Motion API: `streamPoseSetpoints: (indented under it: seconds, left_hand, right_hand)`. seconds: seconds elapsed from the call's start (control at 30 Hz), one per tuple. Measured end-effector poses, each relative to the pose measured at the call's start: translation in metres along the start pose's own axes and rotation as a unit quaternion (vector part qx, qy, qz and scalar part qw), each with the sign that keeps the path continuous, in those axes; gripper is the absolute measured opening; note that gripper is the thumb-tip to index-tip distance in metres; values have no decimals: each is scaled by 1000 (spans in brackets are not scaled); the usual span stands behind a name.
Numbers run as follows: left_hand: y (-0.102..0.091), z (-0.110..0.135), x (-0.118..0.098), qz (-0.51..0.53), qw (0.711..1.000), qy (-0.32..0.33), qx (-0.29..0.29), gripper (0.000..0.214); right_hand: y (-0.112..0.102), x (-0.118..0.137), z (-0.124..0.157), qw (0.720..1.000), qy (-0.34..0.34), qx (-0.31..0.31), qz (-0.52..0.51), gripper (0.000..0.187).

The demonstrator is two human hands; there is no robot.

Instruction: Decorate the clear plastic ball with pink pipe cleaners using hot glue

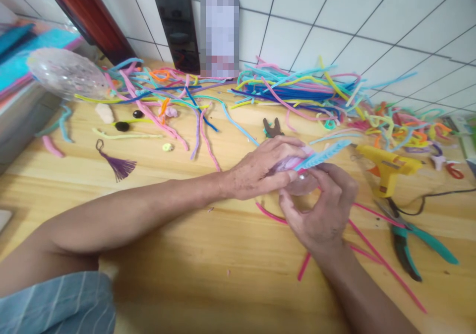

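Both hands hold a small craft piece made of lavender pipe cleaner coils (285, 164). A light blue braided strip (326, 155) sticks out of it to the right, with a bit of bright pink at its base. Underneath shows a clear, shiny ball (303, 185). My left hand (255, 169) is closed over the lavender part from the left. From the right, my right hand (322, 210) grips the clear ball between thumb and fingers. Bright pink pipe cleaners (390, 264) lie on the table beneath and beside my right hand.
Yellow glue gun (390, 167) and teal-handled pliers (412, 232) lie at the right. Loose pipe cleaners (297, 91) are heaped along the tiled wall (334, 21). A purple tassel (118, 163), black pompoms (122, 126) and a clear sequined balloon-like ball (67, 73) are at the left. A black phone (176, 26) leans behind.
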State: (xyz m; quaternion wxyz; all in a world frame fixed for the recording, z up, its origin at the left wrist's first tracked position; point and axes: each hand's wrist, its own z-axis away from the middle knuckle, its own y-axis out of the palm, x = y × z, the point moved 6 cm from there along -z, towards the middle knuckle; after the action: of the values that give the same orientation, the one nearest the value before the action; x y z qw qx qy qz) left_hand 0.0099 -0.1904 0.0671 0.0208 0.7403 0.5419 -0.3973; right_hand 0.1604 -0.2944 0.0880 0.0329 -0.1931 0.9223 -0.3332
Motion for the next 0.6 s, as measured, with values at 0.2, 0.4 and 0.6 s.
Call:
streamPoseSetpoints:
  seconds: [0.2, 0.4, 0.6]
  left_hand:
    - [2, 1, 4, 16, 1000, 4, 0, 48]
    - [1, 1, 3, 5, 1000, 23, -7, 47]
    - [1, 0, 2, 8, 999, 37, -15, 44]
  right_hand:
    - [0, 0, 0, 1000, -10, 1, 2, 70]
    - [0, 0, 1, 1000, -8, 1, -8, 72]
    - [1, -2, 2, 1000, 1, 6, -7, 71]
